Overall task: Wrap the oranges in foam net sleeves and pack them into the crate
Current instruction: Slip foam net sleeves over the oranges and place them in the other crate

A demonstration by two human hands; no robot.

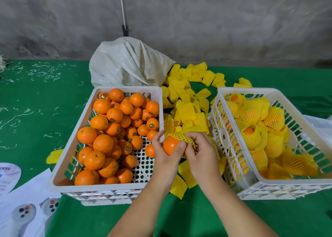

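Note:
Between the two crates, my left hand (164, 156) holds a bare orange (170, 144) from below, thumb on its front. My right hand (199, 148) pinches a yellow foam net sleeve (181, 135) stretched over the orange's top and right side. The white crate on the left (71, 134) is full of unwrapped oranges (111, 129). The white crate on the right (251, 91) holds several oranges wrapped in yellow sleeves (260, 129). Loose yellow sleeves (186, 96) lie heaped on the green table between and behind the crates.
A white woven sack (129, 66) slumps behind the left crate against a grey wall. Papers and printed cards (27, 201) lie at the front left. One stray sleeve (53, 156) lies left of the left crate. White shreds litter the green cloth (36, 96).

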